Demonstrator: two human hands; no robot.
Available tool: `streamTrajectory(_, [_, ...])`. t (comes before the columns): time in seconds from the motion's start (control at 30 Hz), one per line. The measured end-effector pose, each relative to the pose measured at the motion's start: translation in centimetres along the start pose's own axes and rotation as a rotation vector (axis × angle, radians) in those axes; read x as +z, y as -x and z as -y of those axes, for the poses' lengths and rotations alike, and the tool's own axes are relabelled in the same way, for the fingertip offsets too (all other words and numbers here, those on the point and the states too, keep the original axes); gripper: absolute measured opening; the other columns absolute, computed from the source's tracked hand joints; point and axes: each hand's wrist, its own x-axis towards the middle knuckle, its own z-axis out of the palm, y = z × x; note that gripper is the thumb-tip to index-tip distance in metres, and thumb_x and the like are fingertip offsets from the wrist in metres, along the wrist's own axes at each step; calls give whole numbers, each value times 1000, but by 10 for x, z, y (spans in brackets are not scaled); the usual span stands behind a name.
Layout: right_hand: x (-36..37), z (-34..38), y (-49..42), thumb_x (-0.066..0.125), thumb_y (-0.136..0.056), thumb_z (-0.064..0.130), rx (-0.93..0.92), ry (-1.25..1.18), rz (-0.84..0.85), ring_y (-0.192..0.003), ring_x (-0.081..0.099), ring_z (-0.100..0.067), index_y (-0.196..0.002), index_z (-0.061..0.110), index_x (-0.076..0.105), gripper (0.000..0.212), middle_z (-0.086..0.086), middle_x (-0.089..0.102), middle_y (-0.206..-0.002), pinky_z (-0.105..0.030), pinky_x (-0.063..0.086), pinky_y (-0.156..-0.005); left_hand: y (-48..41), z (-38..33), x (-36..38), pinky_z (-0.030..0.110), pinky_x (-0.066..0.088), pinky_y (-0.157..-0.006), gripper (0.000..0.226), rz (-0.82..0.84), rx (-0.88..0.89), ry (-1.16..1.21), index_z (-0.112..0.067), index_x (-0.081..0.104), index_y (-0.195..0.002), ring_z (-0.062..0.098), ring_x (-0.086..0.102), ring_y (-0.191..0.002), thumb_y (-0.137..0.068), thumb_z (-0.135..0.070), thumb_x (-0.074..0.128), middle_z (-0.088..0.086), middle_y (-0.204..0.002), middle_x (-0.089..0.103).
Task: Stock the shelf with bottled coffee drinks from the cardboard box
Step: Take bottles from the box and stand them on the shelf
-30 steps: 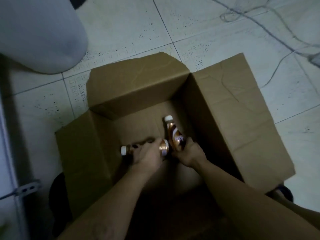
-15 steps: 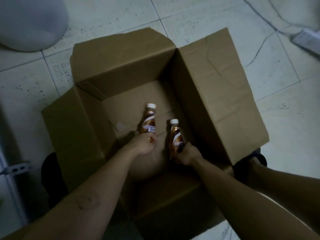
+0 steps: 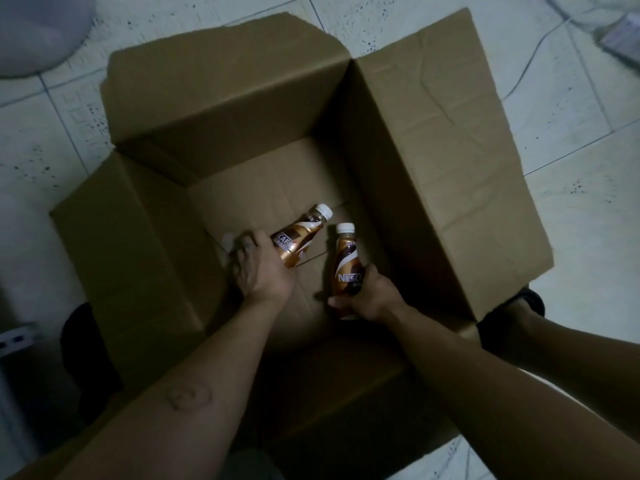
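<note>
An open cardboard box [image 3: 398,150] stands on the tiled floor with its flaps spread out. Both my arms reach down into it. My left hand [image 3: 258,271] grips a brown and gold coffee bottle [image 3: 299,242] with a white cap, tilted toward the upper right. A white cap [image 3: 228,241] peeks out at the left of that hand's fingers; the bottle it may belong to is hidden. My right hand [image 3: 367,296] holds a second coffee bottle [image 3: 347,263] by its lower half, nearly upright. The two bottles are apart. No shelf is in view.
A pale rounded object [image 3: 34,29] sits on the floor at the upper left. A white cable and a power strip [image 3: 620,32] lie at the upper right. Dark shoes [image 3: 514,306] flank the box. A metal bracket [image 3: 15,337] shows at the left edge.
The left hand has taken one bottle off the box floor and tilted it to the right. The right-hand bottle stays gripped and has shifted slightly. The view has moved closer over the box.
</note>
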Motion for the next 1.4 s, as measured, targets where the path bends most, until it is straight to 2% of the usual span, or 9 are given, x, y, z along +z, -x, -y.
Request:
streamTrajectory(0.17, [-1,0,2,84,-66,25,-13,2,-2,-127,47,-27,-139,16,39,86,-8,51,-136,-42,41,-105,-14,-5,-10,39,46,-86,75,291,-57,51,-18,50,-126,31,55,-109,-62,-36,84,11,-123,54])
streamTrajectory(0.33, [-22,3,29,85,-65,21,-61,-335,119,-109,62,-26,-131,11,52,74,-9,64,-122,-43,50,-96,3,-14,-48,40,54,-85,56,725,-181,518,-13,60,-117,24,66,-94,-67,-20,85,8,-109,68])
streamTrajectory(0.43, [-42,20,55,84,-68,15,-194,-498,152,-99,68,-24,-122,9,60,60,-9,70,-113,-42,55,-90,20,-27,-92,35,56,-77,58,752,-114,678,-14,58,-119,20,68,-91,-67,-22,84,5,-103,70])
streamTrajectory(0.57, [-76,65,118,87,-57,19,-433,-580,115,-89,73,-23,-111,13,64,59,-7,74,-102,-35,59,-72,60,-45,-175,31,55,-75,49,523,28,736,-19,61,-108,16,69,-88,-66,-29,84,1,-99,72])
streamTrajectory(0.7, [-104,115,214,87,-54,25,-731,-523,113,-95,71,-25,-116,16,62,68,-5,74,-105,-44,56,-86,119,-46,-276,23,53,-65,35,270,183,822,-25,62,-95,8,69,-80,-67,-31,84,-4,-96,71])
streamTrajectory(1.03, [-79,195,482,75,-75,-1,-1423,-367,184,-101,66,-28,-118,13,61,47,-9,69,-109,-40,57,-82,307,29,-495,40,54,-82,75,-504,424,768,-22,49,-111,17,63,-96,-50,-26,91,-2,-105,64])
streamTrajectory(1.13, [-50,214,550,76,-75,-2,-1561,-347,240,-96,68,-23,-123,15,60,54,-6,67,-112,-22,55,-62,369,67,-542,44,52,-86,79,-695,407,681,-22,46,-112,17,63,-97,-48,-31,91,-3,-107,64])
streamTrajectory(1.27, [6,242,619,76,-74,-3,-1668,-217,393,-98,69,-22,-120,13,61,51,-5,71,-108,-39,57,-84,444,131,-582,38,55,-79,77,-896,287,567,-28,44,-107,10,64,-86,-47,-38,91,-10,-96,64])
streamTrajectory(1.4, [85,258,660,75,-70,-9,-1703,-49,460,-91,71,-19,-117,12,60,54,-7,71,-103,-32,57,-75,492,198,-575,34,53,-77,83,-1046,100,504,-30,40,-110,10,63,-86,-44,-40,91,-11,-99,64])
